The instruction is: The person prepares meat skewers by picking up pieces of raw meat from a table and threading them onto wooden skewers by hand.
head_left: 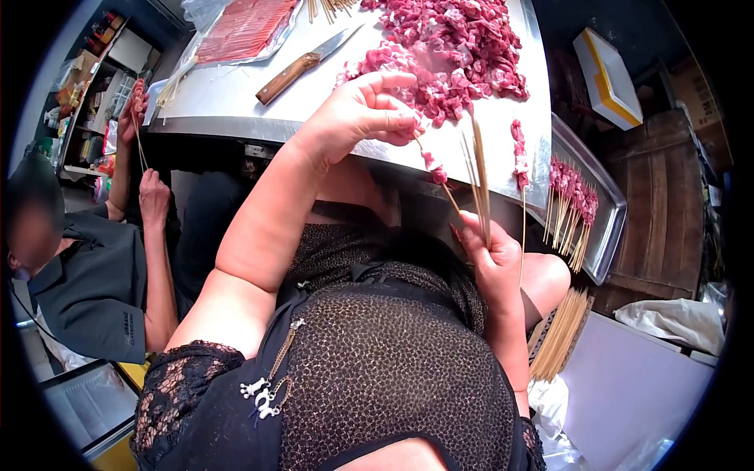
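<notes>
My left hand (361,118) pinches a small piece of raw meat at the upper tip of a skewer, over the table's near edge. Further down that skewer (433,166) sit more red chunks. Closed round its lower part is my right hand (491,263), which also grips a bundle of bare bamboo skewers (480,180) pointing up. A big heap of cut raw meat (452,59) lies on the table just beyond my left hand. One loaded meat skewer (520,153) rests at the edge, its stick hanging down past my right hand.
On the metal-edged white table (212,125) lie a wooden-handled knife (306,67) and bagged sliced meat (247,31). Finished skewers (573,196) fill part of a metal tray (613,228) at right. Bare sticks (559,334) stand below. A co-worker (98,275) holds a meat skewer at left.
</notes>
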`<act>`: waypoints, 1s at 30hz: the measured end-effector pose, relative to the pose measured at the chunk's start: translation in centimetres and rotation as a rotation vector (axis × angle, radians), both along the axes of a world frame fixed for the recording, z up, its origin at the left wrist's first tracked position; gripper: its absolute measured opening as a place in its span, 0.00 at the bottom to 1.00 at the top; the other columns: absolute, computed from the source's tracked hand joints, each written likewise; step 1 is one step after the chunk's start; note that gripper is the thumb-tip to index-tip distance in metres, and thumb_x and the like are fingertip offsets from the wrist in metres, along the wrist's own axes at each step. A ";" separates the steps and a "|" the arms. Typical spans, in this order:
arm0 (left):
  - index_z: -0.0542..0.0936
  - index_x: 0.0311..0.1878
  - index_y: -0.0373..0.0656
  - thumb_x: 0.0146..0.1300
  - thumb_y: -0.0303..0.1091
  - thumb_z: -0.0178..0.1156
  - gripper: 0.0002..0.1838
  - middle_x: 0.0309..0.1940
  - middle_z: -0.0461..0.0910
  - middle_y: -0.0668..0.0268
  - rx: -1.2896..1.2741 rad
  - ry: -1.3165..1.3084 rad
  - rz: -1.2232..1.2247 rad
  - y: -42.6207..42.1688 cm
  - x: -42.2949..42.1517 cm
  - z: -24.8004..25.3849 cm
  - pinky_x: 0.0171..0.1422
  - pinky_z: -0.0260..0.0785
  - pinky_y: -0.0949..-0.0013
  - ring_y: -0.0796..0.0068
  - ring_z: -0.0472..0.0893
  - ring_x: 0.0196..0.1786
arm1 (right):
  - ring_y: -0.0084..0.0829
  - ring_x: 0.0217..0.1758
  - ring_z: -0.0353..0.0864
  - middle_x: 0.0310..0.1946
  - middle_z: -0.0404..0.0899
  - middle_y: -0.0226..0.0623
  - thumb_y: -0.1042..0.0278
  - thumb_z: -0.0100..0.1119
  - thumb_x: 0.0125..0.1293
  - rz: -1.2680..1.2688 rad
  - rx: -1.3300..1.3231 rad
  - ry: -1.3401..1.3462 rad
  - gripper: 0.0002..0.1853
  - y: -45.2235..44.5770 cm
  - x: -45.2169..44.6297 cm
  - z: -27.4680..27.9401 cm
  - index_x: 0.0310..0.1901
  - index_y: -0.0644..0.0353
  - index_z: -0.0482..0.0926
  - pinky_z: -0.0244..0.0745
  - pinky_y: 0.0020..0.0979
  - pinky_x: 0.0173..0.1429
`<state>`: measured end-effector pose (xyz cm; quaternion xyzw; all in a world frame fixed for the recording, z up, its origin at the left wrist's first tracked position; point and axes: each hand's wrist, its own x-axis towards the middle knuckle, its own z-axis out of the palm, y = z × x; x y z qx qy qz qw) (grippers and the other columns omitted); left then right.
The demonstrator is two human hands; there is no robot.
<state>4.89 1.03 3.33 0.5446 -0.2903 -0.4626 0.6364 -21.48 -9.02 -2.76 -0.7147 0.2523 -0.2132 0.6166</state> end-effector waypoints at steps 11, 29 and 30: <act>0.62 0.63 0.34 0.66 0.37 0.57 0.28 0.49 0.78 0.51 -0.118 0.239 0.005 -0.9 -2.2 -1.7 0.58 0.72 0.64 0.64 0.79 0.53 | 0.10 0.23 0.62 0.24 0.69 0.18 0.77 0.54 0.66 -0.063 0.274 -0.118 0.12 1.1 0.6 -0.3 0.50 0.62 0.79 0.59 0.14 0.27; 0.74 0.50 0.38 0.68 0.32 0.52 0.11 0.47 0.79 0.54 -0.238 0.514 0.223 -2.5 -6.1 -3.1 0.55 0.74 0.61 0.62 0.79 0.51 | 0.09 0.21 0.60 0.22 0.67 0.17 0.76 0.53 0.67 -0.090 0.321 -0.142 0.12 1.9 1.0 -1.1 0.51 0.62 0.77 0.56 0.14 0.25; 0.74 0.50 0.38 0.68 0.32 0.52 0.11 0.47 0.79 0.54 -0.226 0.506 0.193 -2.5 -6.3 -3.1 0.55 0.73 0.60 0.62 0.79 0.52 | 0.10 0.21 0.60 0.22 0.67 0.18 0.76 0.53 0.67 -0.081 0.347 -0.150 0.12 1.8 1.0 -0.9 0.52 0.63 0.77 0.55 0.14 0.25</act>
